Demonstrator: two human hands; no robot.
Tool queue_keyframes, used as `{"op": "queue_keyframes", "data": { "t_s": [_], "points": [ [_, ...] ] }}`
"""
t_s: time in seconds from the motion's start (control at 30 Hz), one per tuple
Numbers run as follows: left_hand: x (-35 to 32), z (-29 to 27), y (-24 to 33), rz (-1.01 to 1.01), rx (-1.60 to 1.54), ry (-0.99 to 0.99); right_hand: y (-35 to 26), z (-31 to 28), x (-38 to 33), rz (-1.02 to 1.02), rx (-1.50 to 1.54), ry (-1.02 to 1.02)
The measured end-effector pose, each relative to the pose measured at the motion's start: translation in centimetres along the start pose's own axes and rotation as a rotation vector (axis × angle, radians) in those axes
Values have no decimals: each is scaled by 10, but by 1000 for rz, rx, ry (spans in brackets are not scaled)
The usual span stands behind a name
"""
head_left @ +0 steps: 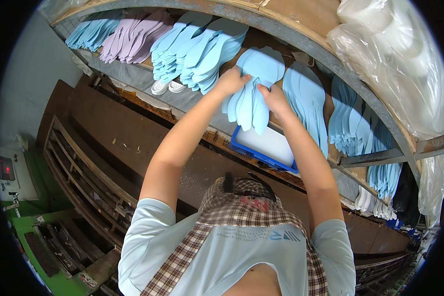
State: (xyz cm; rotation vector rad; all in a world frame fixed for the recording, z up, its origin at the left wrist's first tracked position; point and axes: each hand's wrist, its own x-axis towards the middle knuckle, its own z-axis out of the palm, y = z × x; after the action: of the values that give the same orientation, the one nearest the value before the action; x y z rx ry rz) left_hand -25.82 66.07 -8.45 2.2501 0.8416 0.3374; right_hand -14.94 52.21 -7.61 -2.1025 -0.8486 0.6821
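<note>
- Left hand [230, 80] is closing around the upper left edge of a fanned bundle of light blue insoles [254, 91], fingers curling over the top.
- Right hand [274, 98] is gripping the same bundle from its right side, thumb pressing on the front face.
- Bundle is sitting between the two hands, toes up and heels hanging below the palms, held off the shelf [192, 101] rather than resting on it.
- Directly under the hands: a blue plastic crate [261, 153] with a pale flat sheet lying in it; the bundle's lower tips are hanging just above its far rim.
- To the left of the left hand: more blue insole stacks [197, 47] leaning on the shelf, then lilac insoles [133, 37] farther out; small white shoes [165, 87] are sitting below that stack.
- To the right of the right hand: another leaning blue row [306, 98], just beside the wrist.
- Step, as I'm reading it: squaring up or pulling one handful from the shelf row, both hands sharing the load.
- Next move is calling for an even two-sided squeeze so the loose sheets aren't fanning out or slipping, and clearance from the row on the right.
</note>
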Motion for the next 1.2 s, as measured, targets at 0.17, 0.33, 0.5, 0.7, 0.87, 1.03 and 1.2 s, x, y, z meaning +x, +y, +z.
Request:
{"op": "queue_keyframes", "data": {
  "t_s": [0.17,0.33,0.5,0.7,0.87,1.03,1.2],
  "points": [
    [-11,-1,-1,131,-101,33,-13,-1,-27,198,579,-272],
    [-59,31,0,69,-302,195,-11,10,-40,153,409,-106],
    [-94,44,21,-37,-929,239,-14,0,-66,322,631,-147],
    [-142,22,31,-421,-1537,-294,-5,-7,-114,423,836,-334],
    [-182,63,46,-352,-1414,-138,15,-4,-139,128,612,-315],
    [-186,67,35,-354,-1937,-250,4,-35,-185,-120,-81,-245],
    [-191,78,47,-244,-2052,-579,-2,-78,-264,-309,-291,-380]
  ]
}}
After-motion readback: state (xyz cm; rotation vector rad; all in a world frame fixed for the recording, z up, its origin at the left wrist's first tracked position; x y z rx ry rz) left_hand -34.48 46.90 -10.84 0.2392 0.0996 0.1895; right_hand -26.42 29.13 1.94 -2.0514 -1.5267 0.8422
